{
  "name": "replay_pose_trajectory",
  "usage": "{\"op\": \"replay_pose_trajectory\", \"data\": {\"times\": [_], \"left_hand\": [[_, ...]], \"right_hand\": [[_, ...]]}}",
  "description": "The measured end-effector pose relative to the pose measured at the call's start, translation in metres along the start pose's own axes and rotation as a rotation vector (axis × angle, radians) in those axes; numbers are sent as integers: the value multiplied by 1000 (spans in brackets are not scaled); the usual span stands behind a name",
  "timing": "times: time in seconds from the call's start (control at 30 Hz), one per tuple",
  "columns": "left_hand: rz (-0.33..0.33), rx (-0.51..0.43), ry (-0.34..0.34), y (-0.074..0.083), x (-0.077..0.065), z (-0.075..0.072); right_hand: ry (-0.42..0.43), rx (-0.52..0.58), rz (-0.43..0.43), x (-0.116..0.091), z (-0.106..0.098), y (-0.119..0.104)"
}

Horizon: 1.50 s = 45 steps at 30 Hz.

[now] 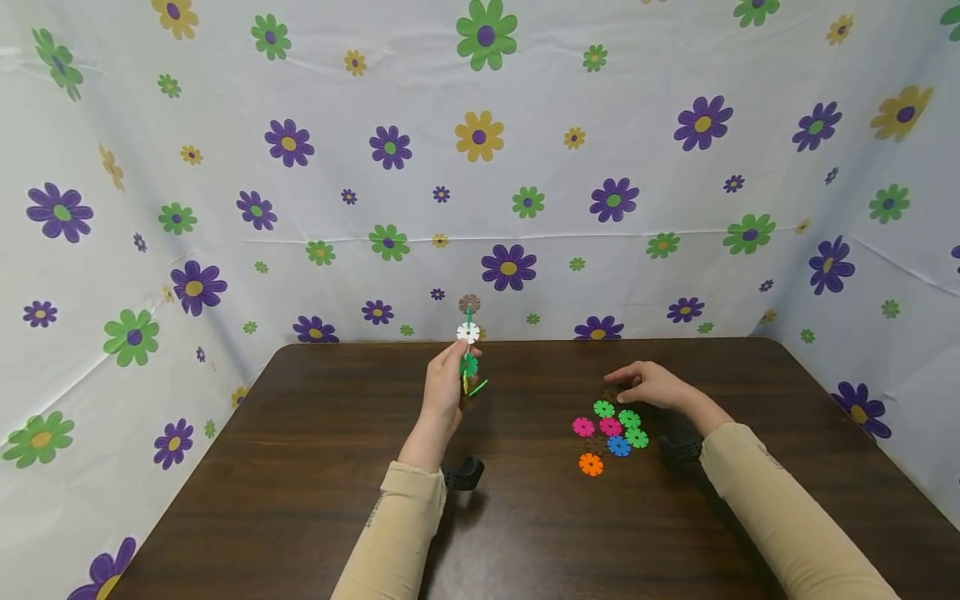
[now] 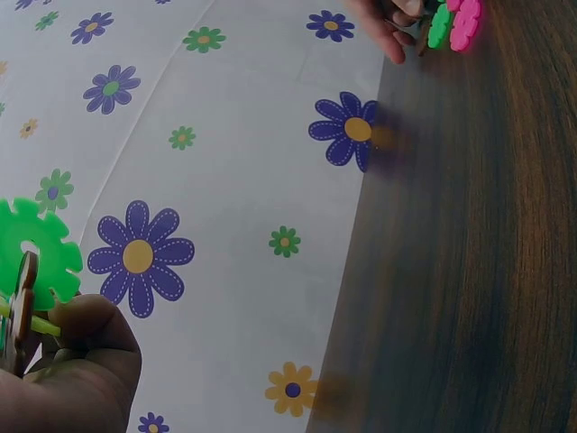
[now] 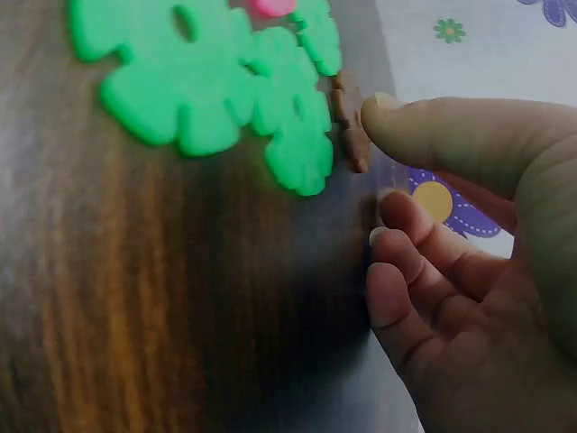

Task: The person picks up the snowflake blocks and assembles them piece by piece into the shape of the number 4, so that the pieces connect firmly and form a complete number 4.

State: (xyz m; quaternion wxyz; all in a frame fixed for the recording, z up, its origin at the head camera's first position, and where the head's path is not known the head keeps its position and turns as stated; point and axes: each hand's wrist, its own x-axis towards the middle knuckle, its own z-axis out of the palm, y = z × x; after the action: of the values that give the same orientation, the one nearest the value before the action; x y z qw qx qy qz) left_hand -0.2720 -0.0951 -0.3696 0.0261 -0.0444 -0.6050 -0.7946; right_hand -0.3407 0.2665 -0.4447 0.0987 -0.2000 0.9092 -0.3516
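My left hand (image 1: 444, 387) grips a chain of interlocking notched discs above the table. In it a tan disc (image 1: 469, 303) tops a white disc (image 1: 468, 333), with a green disc (image 1: 471, 365) and edge-on yellow and green pieces below. The left wrist view shows a green disc (image 2: 50, 248) and a brown disc (image 2: 22, 307) edge-on by the curled fingers. At the right, my right hand (image 1: 654, 387) reaches over a brown disc (image 3: 350, 122) on the table. Its thumb touches or nearly touches that disc; the other fingers are loosely bent, and the index finger is mostly hidden in the right wrist view.
Loose discs lie in a cluster before the right hand: several green discs (image 1: 628, 418), pink discs (image 1: 583, 427), a blue disc (image 1: 618, 446), an orange disc (image 1: 591, 464) and another brown one. A flower-patterned sheet (image 1: 420, 200) rises behind the dark wooden table (image 1: 315, 483).
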Motion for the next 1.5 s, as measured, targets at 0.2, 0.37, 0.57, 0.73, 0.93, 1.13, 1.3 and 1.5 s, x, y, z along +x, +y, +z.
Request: {"op": "replay_pose_trajectory", "data": {"times": [0.2, 0.37, 0.57, 0.73, 0.93, 1.13, 1.3, 1.5], "left_hand": [[5, -8, -9, -2, 1, 0], [7, -7, -10, -1, 2, 1], [0, 6, 4, 0, 1, 1], [5, 5, 3, -1, 2, 1], [-8, 2, -2, -11, 9, -3], [-8, -2, 9, -24, 17, -8], [-1, -16, 24, -27, 16, -8], [17, -18, 22, -26, 15, -6]], "right_hand": [[33, -55, 8, 0, 4, 0], [64, -80, 16, 1, 7, -1], [66, -71, -19, 2, 8, -2], [79, -24, -32, 4, 6, -4], [112, 96, -66, 6, 5, -19], [145, 194, -94, 18, 12, -63], [136, 330, -78, 28, 27, -101], [130, 585, -71, 37, 46, -141]]}}
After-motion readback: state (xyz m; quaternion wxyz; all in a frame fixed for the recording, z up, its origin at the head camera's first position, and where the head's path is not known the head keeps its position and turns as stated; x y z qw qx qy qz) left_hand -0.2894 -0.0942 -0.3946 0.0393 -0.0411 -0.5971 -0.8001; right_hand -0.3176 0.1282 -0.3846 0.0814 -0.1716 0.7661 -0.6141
